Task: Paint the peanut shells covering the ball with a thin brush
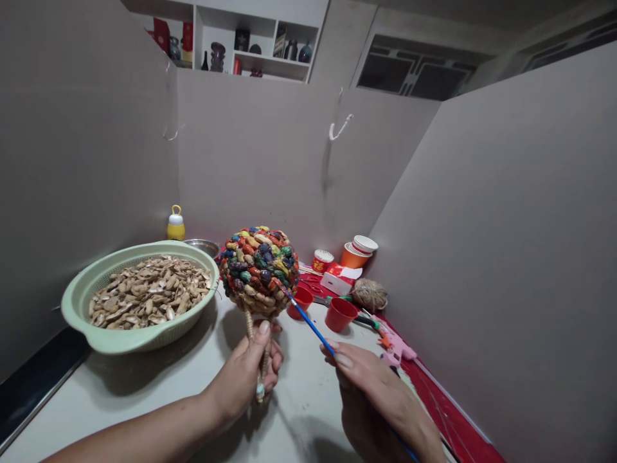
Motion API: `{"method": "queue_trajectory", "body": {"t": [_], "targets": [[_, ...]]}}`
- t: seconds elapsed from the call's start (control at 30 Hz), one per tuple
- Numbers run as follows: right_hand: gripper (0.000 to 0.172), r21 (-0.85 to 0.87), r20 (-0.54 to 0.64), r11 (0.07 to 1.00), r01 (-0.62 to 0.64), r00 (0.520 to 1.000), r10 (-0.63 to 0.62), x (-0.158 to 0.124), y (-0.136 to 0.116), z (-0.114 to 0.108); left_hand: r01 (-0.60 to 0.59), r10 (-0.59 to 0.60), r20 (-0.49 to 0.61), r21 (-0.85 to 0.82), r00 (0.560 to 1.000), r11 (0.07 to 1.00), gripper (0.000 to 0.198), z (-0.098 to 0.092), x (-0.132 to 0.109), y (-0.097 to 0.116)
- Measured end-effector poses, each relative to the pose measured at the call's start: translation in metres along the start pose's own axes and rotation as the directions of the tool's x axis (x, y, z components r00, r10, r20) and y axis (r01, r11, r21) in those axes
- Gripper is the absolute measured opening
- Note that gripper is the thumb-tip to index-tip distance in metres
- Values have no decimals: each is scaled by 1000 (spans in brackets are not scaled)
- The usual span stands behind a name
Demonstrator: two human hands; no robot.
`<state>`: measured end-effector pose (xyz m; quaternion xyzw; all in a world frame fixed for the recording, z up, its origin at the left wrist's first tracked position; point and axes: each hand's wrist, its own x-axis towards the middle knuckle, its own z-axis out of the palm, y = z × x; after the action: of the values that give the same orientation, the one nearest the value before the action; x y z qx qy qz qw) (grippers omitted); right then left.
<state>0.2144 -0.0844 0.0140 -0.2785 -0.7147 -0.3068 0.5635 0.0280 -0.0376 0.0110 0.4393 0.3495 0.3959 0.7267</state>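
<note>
A round ball covered in peanut shells (260,267) is held up over the table. Many of its shells are painted red, blue, green and yellow, while those near the bottom look bare. Below it, my left hand (253,357) is closed round the cord-wrapped stem (249,321) that hangs from the ball. My right hand (373,392) grips a slim blue paintbrush (311,323), its tip touching the ball's lower right side. Two red cups (341,315) stand just behind the brush, one partly hidden by it.
On the left, a pale green colander (77,315) holds loose peanut shells (149,292). A yellow bottle (176,225) and metal bowl (202,246) stand behind it. Twine (369,294), paper cups (355,253) and a pink glue gun (398,347) lie right. Grey panels (270,154) enclose the table (130,399).
</note>
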Motion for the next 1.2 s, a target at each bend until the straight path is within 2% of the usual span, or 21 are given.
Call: {"method": "queue_trajectory", "body": {"t": [0.13, 0.3, 0.4, 0.47, 0.53, 0.6, 0.63, 0.87, 1.1, 1.2], "targets": [[49, 36, 18, 999, -34, 999, 34, 3, -4, 2, 23, -23, 6, -36, 1000, 999, 94, 2, -1, 4], [44, 61, 41, 998, -20, 999, 17, 2, -7, 0, 42, -42, -7, -66, 999, 997, 97, 1, -2, 7], [38, 135, -3, 985, -110, 994, 111, 0, -7, -1, 23, -24, -13, -68, 1000, 997, 96, 1, -1, 6], [31, 236, -73, 937, -258, 957, 282, -1, -6, 1, 25, -25, -7, -64, 1000, 998, 94, 1, -1, 6], [23, 341, -126, 852, -396, 879, 459, -1, -5, 3, 35, -35, 7, -58, 999, 998, 93, 1, -1, 6], [15, 414, -132, 774, -478, 810, 571, 1, -2, 6, 55, -54, 27, -52, 998, 997, 91, 2, -1, 6], [12, 440, -118, 745, -501, 790, 601, 2, -1, 7, 67, -65, 37, -49, 997, 997, 90, 2, -2, 6], [7, 580, -21, 573, -580, 692, 722, 7, 7, 11, 88, -86, 105, -21, 991, 996, 83, 2, -3, 2], [6, 607, -48, 534, -588, 644, 764, 15, 14, 13, 91, -90, 137, 0, 986, 996, 79, 0, -1, -5], [7, 617, -73, 539, -573, 640, 765, 20, 16, 11, 99, -99, 127, 10, 987, 995, 80, 0, -2, -4]]}}
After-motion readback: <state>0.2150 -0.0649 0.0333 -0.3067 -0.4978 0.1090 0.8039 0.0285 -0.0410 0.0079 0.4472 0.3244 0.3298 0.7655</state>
